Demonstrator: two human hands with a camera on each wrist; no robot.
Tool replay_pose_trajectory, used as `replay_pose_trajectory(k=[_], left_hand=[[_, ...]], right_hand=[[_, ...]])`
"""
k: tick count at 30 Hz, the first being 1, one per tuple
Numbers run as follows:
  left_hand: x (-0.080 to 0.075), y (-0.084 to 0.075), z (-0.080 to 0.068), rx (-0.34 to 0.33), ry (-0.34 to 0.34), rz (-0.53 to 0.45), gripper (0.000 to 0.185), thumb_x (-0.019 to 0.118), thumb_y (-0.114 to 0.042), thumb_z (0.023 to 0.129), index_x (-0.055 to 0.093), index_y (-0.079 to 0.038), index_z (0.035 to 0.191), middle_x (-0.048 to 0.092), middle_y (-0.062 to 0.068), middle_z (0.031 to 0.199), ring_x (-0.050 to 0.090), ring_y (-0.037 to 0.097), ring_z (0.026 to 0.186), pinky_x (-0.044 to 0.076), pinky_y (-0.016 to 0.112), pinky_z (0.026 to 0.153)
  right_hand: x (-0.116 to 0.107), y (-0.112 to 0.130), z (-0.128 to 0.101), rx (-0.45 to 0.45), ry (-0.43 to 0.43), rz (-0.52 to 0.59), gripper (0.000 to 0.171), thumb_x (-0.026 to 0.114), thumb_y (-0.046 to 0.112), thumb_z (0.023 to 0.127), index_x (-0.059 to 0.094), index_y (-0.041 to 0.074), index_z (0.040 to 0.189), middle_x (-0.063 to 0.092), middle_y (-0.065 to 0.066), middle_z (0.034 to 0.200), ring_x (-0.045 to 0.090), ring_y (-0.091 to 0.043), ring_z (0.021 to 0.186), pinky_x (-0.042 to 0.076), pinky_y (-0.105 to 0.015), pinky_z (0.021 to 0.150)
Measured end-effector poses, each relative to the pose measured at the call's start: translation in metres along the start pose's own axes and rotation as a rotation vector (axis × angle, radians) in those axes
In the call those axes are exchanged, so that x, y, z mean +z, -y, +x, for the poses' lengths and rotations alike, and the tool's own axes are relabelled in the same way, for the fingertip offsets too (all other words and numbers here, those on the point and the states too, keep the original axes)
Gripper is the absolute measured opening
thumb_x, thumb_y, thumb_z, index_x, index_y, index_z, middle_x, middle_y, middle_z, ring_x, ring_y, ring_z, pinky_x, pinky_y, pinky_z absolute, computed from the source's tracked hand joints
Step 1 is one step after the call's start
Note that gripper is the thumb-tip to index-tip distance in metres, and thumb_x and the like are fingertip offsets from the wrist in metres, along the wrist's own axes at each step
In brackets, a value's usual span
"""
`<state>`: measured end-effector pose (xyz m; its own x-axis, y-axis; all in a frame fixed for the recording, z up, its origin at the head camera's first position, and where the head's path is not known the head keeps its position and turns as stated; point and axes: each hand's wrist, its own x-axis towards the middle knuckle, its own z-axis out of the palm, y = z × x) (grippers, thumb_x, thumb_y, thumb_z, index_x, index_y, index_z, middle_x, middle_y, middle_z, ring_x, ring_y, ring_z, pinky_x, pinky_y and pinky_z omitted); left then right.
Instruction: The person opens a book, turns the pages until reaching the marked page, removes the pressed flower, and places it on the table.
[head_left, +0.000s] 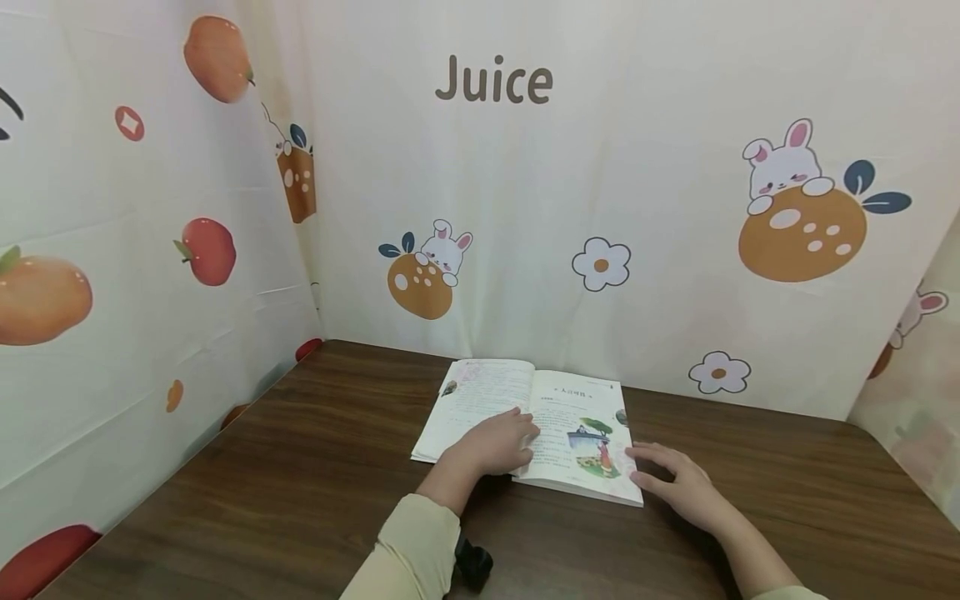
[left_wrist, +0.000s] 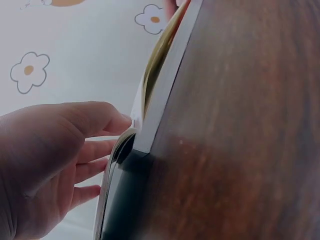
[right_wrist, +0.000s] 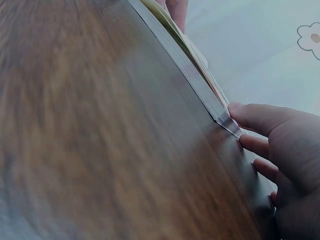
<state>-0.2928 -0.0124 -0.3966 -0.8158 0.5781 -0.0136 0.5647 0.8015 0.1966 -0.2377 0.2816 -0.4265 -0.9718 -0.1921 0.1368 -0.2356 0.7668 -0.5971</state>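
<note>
With our left hand (head_left: 495, 442) flat on the open book (head_left: 480, 396) and our right hand (head_left: 675, 483) loosely open touching its corner, holding nothing, we judge a page could crease if pushed carelessly.

The table (head_left: 300, 467) is dark brown wood with streaky grain, smooth and a little shiny. The open book (head_left: 480, 392) near its back edge has thin white paper pages, matt, with printed pictures. The backdrop (head_left: 600, 167) behind is soft cloth with creases. One sleeve (head_left: 412, 550) is pale matt cloth.
</note>
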Motion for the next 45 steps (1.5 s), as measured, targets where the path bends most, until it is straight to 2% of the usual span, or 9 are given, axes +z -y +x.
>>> replay_pose_trajectory(k=[5,8,11,14,20,24,33,40,45], left_hand=[[0.002,0.000,0.000,-0.010,-0.011,0.011,0.039,0.050,-0.028,0.093,0.054,-0.017,0.130,0.043,0.000,0.140,0.034,0.016,0.132,0.029,0.028,0.104],[0.005,0.000,-0.001,-0.029,-0.014,-0.039,0.042,0.050,-0.037,0.093,0.053,-0.020,0.131,0.042,0.002,0.141,0.036,0.017,0.131,0.031,0.031,0.103],[0.008,0.000,-0.002,-0.048,-0.013,-0.091,0.049,0.052,-0.048,0.090,0.052,-0.024,0.133,0.038,0.006,0.143,0.035,0.021,0.131,0.032,0.035,0.103],[0.011,-0.001,-0.002,-0.061,-0.011,-0.089,0.056,0.055,-0.055,0.085,0.050,-0.028,0.134,0.034,0.009,0.145,0.034,0.024,0.131,0.032,0.037,0.103],[0.011,-0.009,-0.004,-0.081,-0.010,-0.045,0.063,0.059,-0.059,0.080,0.050,-0.029,0.134,0.032,0.009,0.146,0.031,0.024,0.133,0.029,0.038,0.105],[0.009,-0.014,-0.005,-0.086,-0.005,-0.035,0.074,0.059,-0.067,0.074,0.049,-0.028,0.135,0.034,0.010,0.145,0.029,0.025,0.134,0.027,0.042,0.106],[0.011,-0.016,-0.005,-0.097,0.012,-0.072,0.084,0.059,-0.074,0.068,0.048,-0.027,0.136,0.031,0.011,0.147,0.025,0.026,0.135,0.023,0.046,0.107],[0.013,-0.016,-0.002,-0.082,-0.026,-0.040,0.086,0.058,-0.076,0.065,0.049,-0.026,0.135,0.031,0.012,0.145,0.026,0.028,0.134,0.024,0.047,0.106],[0.014,-0.017,-0.001,-0.095,-0.033,-0.034,0.085,0.055,-0.078,0.066,0.050,-0.025,0.134,0.032,0.011,0.145,0.026,0.027,0.134,0.023,0.049,0.105]], right_hand=[[0.000,0.000,0.001,-0.003,0.003,0.003,0.045,0.061,0.042,0.086,0.060,0.016,0.123,0.046,-0.017,0.135,0.030,-0.046,0.127,0.022,-0.070,0.091],[0.001,0.001,0.002,-0.003,0.009,0.003,0.045,0.061,0.042,0.086,0.060,0.016,0.123,0.046,-0.017,0.135,0.030,-0.046,0.127,0.023,-0.069,0.091],[0.001,0.002,0.002,0.001,0.015,0.001,0.046,0.061,0.043,0.086,0.060,0.016,0.123,0.046,-0.017,0.136,0.030,-0.046,0.127,0.023,-0.069,0.091],[0.001,0.001,0.002,-0.003,0.013,-0.001,0.046,0.061,0.043,0.086,0.059,0.016,0.124,0.046,-0.017,0.135,0.031,-0.046,0.126,0.024,-0.069,0.090],[-0.002,-0.002,0.000,-0.029,0.021,-0.002,0.050,0.065,0.041,0.083,0.056,0.018,0.127,0.045,-0.018,0.135,0.033,-0.045,0.125,0.026,-0.069,0.089],[-0.003,-0.003,-0.002,-0.047,0.035,-0.001,0.054,0.068,0.039,0.080,0.055,0.018,0.128,0.043,-0.020,0.137,0.029,-0.047,0.125,0.023,-0.070,0.089],[0.001,-0.007,-0.001,-0.076,0.008,-0.003,0.053,0.071,0.038,0.078,0.059,0.015,0.124,0.046,-0.017,0.135,0.031,-0.047,0.124,0.022,-0.068,0.088],[0.002,-0.003,0.000,-0.028,-0.033,-0.029,0.049,0.069,0.044,0.079,0.061,0.017,0.120,0.049,-0.016,0.132,0.034,-0.044,0.123,0.025,-0.067,0.089],[0.002,0.000,0.002,0.010,-0.029,-0.023,0.049,0.065,0.047,0.081,0.061,0.016,0.119,0.049,-0.017,0.132,0.035,-0.044,0.123,0.026,-0.067,0.089]])
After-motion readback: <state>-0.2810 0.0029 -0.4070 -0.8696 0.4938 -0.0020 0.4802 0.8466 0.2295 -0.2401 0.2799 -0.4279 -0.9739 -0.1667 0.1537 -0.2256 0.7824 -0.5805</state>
